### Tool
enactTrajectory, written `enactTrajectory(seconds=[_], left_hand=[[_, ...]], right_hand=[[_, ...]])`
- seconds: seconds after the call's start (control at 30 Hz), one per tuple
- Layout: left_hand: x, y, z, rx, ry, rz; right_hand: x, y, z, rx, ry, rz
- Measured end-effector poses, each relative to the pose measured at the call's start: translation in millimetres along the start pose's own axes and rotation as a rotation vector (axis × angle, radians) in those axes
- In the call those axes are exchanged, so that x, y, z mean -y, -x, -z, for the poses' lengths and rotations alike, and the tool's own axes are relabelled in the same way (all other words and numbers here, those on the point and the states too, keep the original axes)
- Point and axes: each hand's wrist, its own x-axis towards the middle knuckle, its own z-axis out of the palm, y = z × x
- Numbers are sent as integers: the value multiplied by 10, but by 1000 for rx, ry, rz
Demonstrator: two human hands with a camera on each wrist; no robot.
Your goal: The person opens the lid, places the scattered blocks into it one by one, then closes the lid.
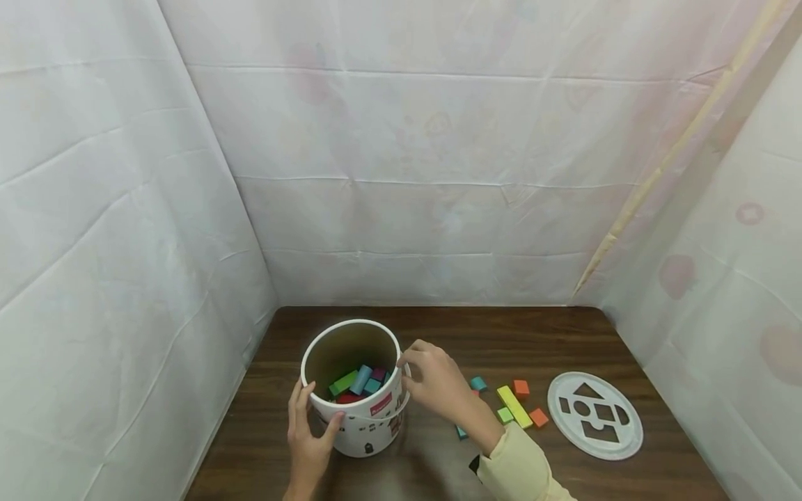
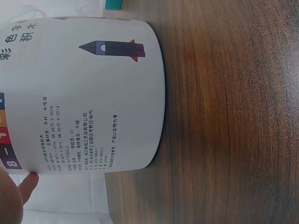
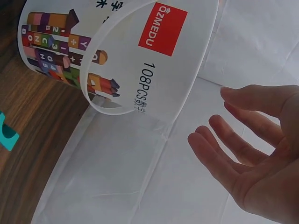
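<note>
A white printed bucket (image 1: pixel 366 435) stands upright on the table, with colored blocks inside, among them a blue block (image 1: pixel 361 380) and a green block (image 1: pixel 344 384). My left hand (image 1: pixel 308 445) grips its left side, fingers up by the rim and thumb across the front. In the left wrist view, a fingertip touches the bucket wall (image 2: pixel 93 84). Beside the right rim is my right hand (image 1: pixel 438 379). The right wrist view shows that hand (image 3: pixel 261 158) with fingers loosely bent and nothing between them. The bucket's white handle (image 3: pixel 85 74) hangs against its side.
Right of the bucket lie several loose blocks, including a yellow bar (image 1: pixel 514 407), an orange block (image 1: pixel 521 389) and a light green block (image 1: pixel 505 415). Farther right is a white lid (image 1: pixel 569 426) with shaped cutouts. White sheeting (image 1: pixel 388 223) walls the brown table (image 1: pixel 250 431).
</note>
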Motion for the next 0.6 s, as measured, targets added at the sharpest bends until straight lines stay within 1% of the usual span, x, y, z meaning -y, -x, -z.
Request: enactTrajectory(seconds=[0.17,0.3,0.43,0.6], left_hand=[[-23,-2,12,-6,-3,13],[-1,5,15,-3,-9,32],[15,7,9,8,-9,33],[-14,-5,0,6,-1,35]], right_hand=[[-36,81,27,0,10,-45],[-78,146,51,-2,12,-60],[-138,218,71,-3,14,-69],[-228,294,54,-7,53,-102]])
